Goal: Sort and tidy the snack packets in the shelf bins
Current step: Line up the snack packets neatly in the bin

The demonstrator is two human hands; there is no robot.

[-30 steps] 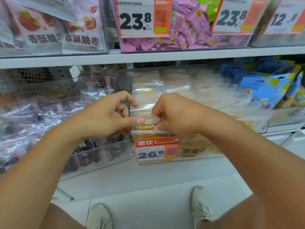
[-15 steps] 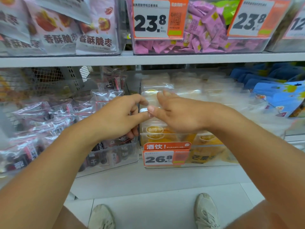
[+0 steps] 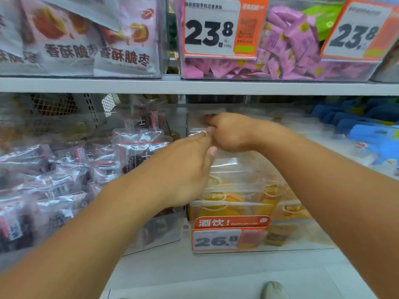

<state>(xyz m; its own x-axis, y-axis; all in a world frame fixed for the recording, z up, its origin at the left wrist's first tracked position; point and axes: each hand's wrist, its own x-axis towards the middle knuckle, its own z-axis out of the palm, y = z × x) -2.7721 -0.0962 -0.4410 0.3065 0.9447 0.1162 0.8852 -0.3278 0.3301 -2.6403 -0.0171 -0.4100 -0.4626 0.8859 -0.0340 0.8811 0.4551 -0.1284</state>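
Evidently the tidying was under way but not finished. Both hands were deep in the middle bin (image 3: 302,244) of the lower shelf (image 3: 194,266), the clear one fronted by the orange price tag (image 3: 228,236), where the clear packets of yellow fruit (image 3: 235,203) stood in rows from front to back. The right hand (image 3: 231,134) was curled over the top edge of a packet some way back in the left-hand row, its fingers bent down behind that edge, apparently gripping it, though blur hid the exact hold. The left hand (image 3: 185,169) reached in beside it with the index finger stretched out against the same edge and the thumb (image 3: 210,153) extended beneath; whether it pinched the packet or only steadied it I could not tell. The front packets stood fairly upright and even, so that part looked done; the rows farther back were too blurred to judge. The neighbouring bin of dark-fruit packets (image 3: 64,169) on the left lay in a loose, tilted heap, and the blue packets (image 3: 375,139) on the right looked jumbled, so by my reckoning those bins were left to sort.
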